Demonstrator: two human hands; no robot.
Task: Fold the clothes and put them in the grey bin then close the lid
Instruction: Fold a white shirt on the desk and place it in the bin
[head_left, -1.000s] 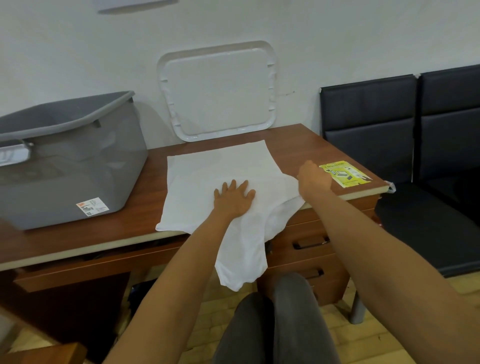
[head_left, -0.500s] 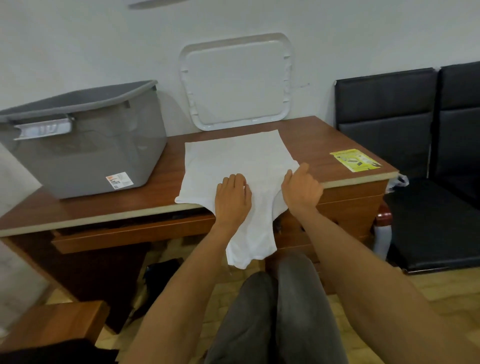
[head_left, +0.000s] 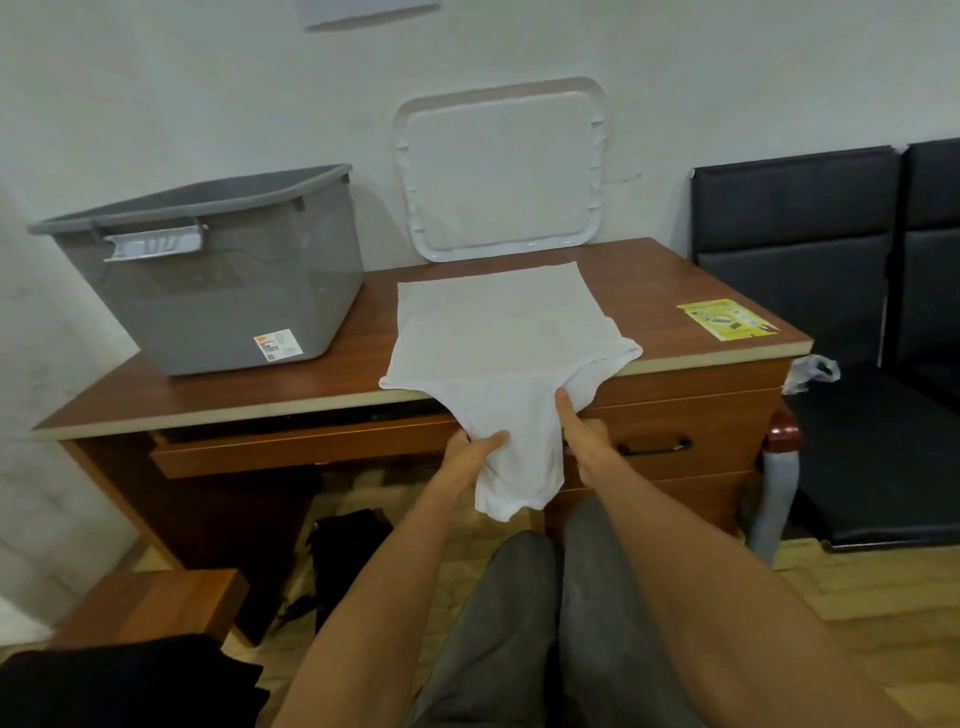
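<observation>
Gripping the hanging end of the white cloth garment (head_left: 501, 338), my left hand (head_left: 475, 457) and right hand (head_left: 584, 441) are now below the front edge of the brown wooden desk (head_left: 358, 364). A second ago the left hand pressed flat on the cloth on the desktop and the right hand worked the right-hand side. Both have since dropped to the part that drapes over the edge. Judgement: the side folds look done, and the next step is to lift this loose end up and over onto the flat portion.

Hand pose: the left hand closes on the left side of the draped end, thumb across the front of the cloth. The right hand pinches the right side, thumb pointing up along the fabric, other fingers hidden behind it. Both forearms reach forward, close together.

The rest of the garment lies flat on the desktop. Farther left on the desk stands the open grey plastic bin (head_left: 218, 301). Its white plastic lid (head_left: 501, 171) leans against the wall behind the desk, so closing is not yet due.
</observation>
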